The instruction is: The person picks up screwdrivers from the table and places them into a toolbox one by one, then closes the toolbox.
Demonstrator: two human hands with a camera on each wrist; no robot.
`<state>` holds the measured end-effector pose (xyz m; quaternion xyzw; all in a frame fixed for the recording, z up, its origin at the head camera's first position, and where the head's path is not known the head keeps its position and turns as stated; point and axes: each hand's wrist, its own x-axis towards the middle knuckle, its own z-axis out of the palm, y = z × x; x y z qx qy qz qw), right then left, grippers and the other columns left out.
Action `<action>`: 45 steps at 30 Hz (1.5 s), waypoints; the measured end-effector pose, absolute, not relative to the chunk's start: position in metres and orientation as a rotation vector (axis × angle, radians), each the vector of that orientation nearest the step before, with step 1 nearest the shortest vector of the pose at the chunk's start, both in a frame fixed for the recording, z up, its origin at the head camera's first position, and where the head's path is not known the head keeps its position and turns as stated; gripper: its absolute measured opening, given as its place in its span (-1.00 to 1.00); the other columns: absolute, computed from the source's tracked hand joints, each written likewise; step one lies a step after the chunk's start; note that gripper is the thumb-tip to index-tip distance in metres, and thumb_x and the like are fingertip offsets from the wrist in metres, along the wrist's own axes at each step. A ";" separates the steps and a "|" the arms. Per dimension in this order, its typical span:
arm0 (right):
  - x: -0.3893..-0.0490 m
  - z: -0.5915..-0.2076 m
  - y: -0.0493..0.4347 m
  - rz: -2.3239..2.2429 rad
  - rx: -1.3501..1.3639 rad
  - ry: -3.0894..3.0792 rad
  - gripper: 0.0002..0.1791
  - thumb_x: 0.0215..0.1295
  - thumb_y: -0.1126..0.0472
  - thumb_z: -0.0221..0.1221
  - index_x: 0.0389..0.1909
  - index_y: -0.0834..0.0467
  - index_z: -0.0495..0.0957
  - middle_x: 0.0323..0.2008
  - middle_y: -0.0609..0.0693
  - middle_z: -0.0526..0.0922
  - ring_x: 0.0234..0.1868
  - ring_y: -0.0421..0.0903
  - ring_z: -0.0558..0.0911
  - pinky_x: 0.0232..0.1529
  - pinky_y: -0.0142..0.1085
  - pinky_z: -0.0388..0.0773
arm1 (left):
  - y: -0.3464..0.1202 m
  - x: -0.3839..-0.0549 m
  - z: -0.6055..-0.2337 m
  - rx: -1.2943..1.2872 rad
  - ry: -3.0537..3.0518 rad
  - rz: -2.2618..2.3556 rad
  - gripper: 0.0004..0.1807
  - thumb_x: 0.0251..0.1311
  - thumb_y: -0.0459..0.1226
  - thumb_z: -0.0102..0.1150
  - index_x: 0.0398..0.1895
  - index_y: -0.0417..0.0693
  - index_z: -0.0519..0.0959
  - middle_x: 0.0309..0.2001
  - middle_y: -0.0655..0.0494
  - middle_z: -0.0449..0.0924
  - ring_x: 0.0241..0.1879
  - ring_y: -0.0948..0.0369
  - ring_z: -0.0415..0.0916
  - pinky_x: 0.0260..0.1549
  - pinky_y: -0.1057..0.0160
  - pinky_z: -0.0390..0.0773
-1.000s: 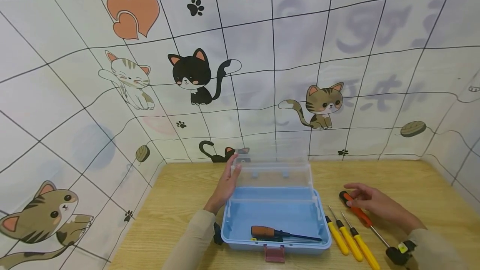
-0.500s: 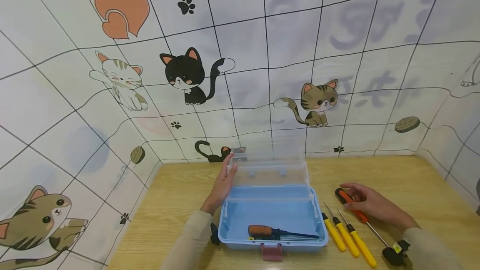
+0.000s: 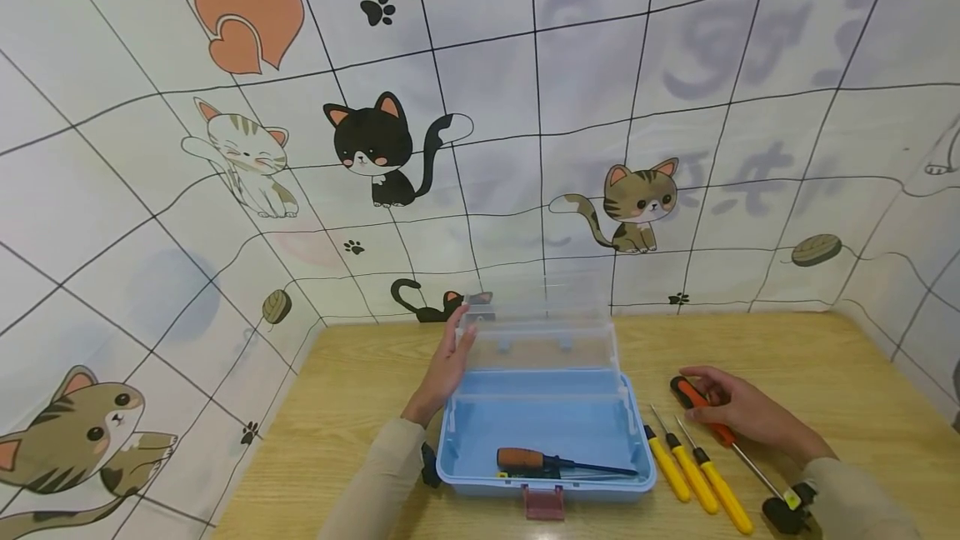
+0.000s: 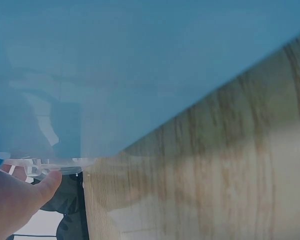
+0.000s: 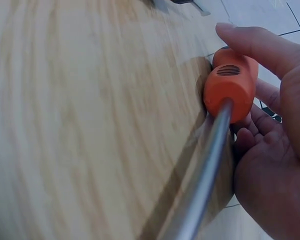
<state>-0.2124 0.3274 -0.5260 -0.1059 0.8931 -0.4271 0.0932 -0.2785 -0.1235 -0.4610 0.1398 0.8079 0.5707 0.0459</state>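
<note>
My left hand (image 3: 442, 373) grips the left edge of the raised clear lid (image 3: 540, 348) of a light blue toolbox (image 3: 555, 423), thumb in front and fingers behind. Inside, along the front wall, lies a screwdriver with a brown handle (image 3: 521, 459). A thinner tool beside it is partly hidden. To the box's right, my right hand (image 3: 753, 415) holds an orange-and-black screwdriver (image 5: 230, 92) by its handle, thumb on one side and curled fingers on the other. Its metal shaft points back toward my wrist, close over the table.
Several yellow-handled screwdrivers (image 3: 720, 490) lie side by side between the toolbox and my right hand. A maroon latch (image 3: 543, 503) hangs at the box's front. Behind the wooden table (image 3: 352, 407) rises a wall covering (image 3: 502, 107) printed with cats.
The head view has shifted slightly. My right thumb and fingers have settled closer around the orange screwdriver's handle. My left hand stays on the lid.
</note>
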 end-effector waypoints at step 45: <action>-0.205 -0.525 0.329 -1.375 -0.105 2.672 -0.35 0.35 -0.13 0.02 0.30 0.19 0.22 0.19 0.28 0.36 0.02 -0.03 0.46 -0.14 -0.33 0.49 | -0.125 -0.296 -0.493 0.425 2.524 1.785 -0.38 0.33 0.20 -0.27 0.42 0.40 -0.03 0.44 0.43 -0.15 0.45 0.12 -0.24 0.28 -0.25 -0.12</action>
